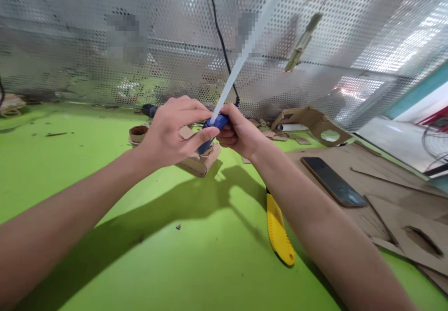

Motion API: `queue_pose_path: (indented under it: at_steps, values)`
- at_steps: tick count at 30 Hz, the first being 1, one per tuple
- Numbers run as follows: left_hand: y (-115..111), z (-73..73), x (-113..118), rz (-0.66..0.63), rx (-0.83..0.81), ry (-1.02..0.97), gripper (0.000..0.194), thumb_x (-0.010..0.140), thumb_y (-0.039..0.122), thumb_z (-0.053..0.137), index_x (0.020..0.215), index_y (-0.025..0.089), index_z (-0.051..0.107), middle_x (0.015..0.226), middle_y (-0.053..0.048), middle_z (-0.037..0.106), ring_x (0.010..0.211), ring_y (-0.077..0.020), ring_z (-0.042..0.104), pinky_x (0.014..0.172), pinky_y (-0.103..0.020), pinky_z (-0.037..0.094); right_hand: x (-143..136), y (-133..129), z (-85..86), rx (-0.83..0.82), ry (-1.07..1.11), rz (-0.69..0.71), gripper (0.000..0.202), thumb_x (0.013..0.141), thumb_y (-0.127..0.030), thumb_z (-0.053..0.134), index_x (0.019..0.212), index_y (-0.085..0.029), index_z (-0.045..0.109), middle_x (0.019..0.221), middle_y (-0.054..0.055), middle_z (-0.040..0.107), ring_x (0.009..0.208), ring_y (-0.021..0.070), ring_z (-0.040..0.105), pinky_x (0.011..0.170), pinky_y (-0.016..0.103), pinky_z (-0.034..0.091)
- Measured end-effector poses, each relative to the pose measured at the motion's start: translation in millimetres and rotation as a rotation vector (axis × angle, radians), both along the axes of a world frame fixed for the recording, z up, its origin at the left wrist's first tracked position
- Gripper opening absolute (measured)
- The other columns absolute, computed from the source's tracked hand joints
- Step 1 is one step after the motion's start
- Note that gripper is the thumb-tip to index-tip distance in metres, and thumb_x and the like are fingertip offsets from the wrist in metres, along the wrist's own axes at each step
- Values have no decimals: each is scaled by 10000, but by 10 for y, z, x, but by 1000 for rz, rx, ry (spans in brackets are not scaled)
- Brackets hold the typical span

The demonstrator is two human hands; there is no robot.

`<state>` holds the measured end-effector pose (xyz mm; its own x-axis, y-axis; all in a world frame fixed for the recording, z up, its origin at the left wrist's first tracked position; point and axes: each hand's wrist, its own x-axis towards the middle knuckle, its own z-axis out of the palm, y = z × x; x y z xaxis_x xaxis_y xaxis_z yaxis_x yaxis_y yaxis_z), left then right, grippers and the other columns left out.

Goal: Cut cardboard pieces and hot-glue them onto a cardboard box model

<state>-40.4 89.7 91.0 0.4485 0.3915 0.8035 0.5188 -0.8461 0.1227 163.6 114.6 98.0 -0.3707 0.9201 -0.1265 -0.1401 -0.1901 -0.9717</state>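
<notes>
A blue glue gun [217, 121] is tilted nose down, and a long whitish glue stick [235, 74] juts up from its back. My right hand [240, 131] is closed around its handle. The thumb and fingertips of my left hand [175, 131] meet the gun's body from the other side, with its fingers stretched long. Just below the gun's nose is a small folded cardboard piece [201, 165]; my left hand covers part of it. I cannot tell whether the nose touches the cardboard.
A yellow utility knife [280, 234] lies near my right forearm. To the right, a phone [333, 181] rests on cardboard sheets [395, 180]. A bent cardboard piece with a round hole [315, 124] and a small cardboard cup [138, 134] stand near the perforated metal panel [175, 31]. A black cord [220, 36] hangs there.
</notes>
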Motion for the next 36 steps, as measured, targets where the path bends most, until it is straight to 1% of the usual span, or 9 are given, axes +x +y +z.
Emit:
queue_pose_path:
  at_steps: [8,13,16,18,20,22,25,30,36]
  values:
    - [32,-10,1,-11,5,-1,416,1095,644,592,1071,289,807,1062,-61,829,946,-288,735,834,-472,549,-34,-10,-2,11,72,-25,584,1128,-428,526,599,-232,376,464,-103,223,426,64,105,358,170,132]
    - [26,-15,4,-60,-69,-42,510,1121,705,482,1148,297,787,1152,-80,813,1046,-295,726,917,-486,574,-39,8,-12,12,97,-77,621,1121,-451,570,597,-242,310,467,-100,213,415,65,118,353,182,134]
    - [99,-92,-52,-87,-131,-104,516,1161,652,407,1211,278,758,1222,-101,782,1124,-286,716,978,-468,574,-44,22,-30,24,111,-112,646,1075,-520,643,605,-252,290,464,-100,222,412,65,125,358,197,134]
    - [209,-201,-116,-57,-160,-125,474,1173,590,423,1213,239,739,1181,-108,773,1115,-281,715,992,-454,562,-47,27,-41,37,118,-132,662,1039,-548,692,614,-257,275,468,-100,228,413,66,130,365,208,135]
    - [345,-340,-186,15,-256,-72,463,1171,558,425,1200,210,729,1158,-115,777,1087,-287,713,982,-448,549,-50,28,-51,47,124,-142,659,1029,-539,702,616,-256,274,474,-98,227,421,70,130,374,213,135]
    - [466,-472,-244,67,-337,38,488,1172,534,370,1106,203,723,1099,-118,785,1030,-295,700,941,-450,538,-50,30,-58,44,129,-139,643,1040,-513,681,611,-251,280,475,-94,230,432,74,128,382,215,134]
    - [558,-587,-286,55,-366,210,445,1158,459,363,1051,209,716,1152,-122,792,1101,-311,677,1026,-476,503,-50,33,-68,40,138,-136,650,1042,-505,674,609,-249,263,473,-90,228,443,79,119,388,219,126]
    - [548,-583,-274,39,-357,310,416,1134,394,383,943,227,712,1062,-112,793,1081,-324,624,1050,-515,479,-62,29,-81,64,160,-137,645,1064,-504,646,618,-254,252,491,-92,213,453,89,98,391,229,124]
    - [558,-587,-271,39,-370,300,370,1098,355,429,977,232,756,1092,-107,810,1118,-332,611,1077,-524,477,-86,50,-124,145,177,-104,619,1063,-530,630,627,-256,287,513,-89,209,476,103,91,408,247,133]
